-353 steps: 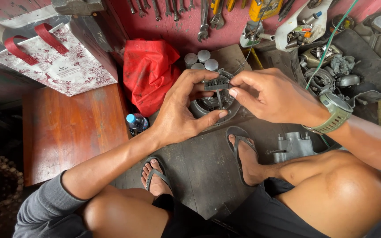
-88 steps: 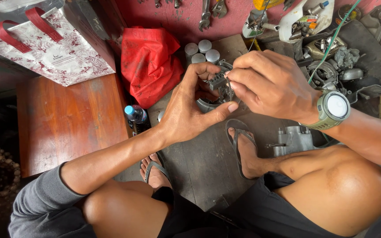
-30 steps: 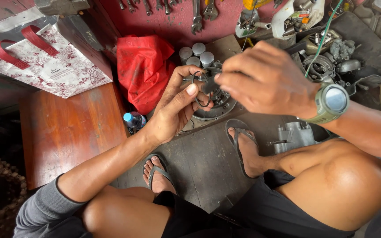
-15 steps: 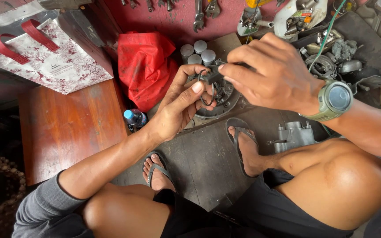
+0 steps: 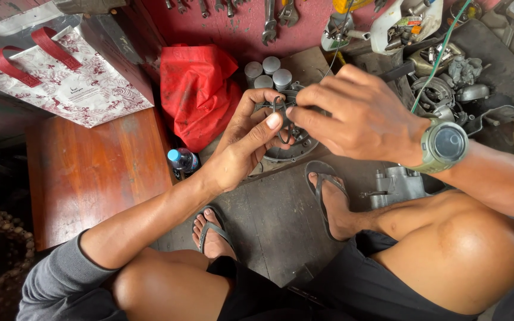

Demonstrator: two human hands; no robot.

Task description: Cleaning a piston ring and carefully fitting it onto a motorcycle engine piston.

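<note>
Both our hands pinch a small metal clip (image 5: 278, 110): left hand (image 5: 242, 148) thumb-and-fingers, right hand (image 5: 352, 116) closed on it, w/ round metal part (image 5: 290, 148) below. Slip, and it could spring off.

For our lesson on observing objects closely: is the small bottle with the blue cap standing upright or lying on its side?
Lying on its side. The bottle rests lengthwise on the floor beside the wooden table, its blue cap pointing sideways towards it.
</note>
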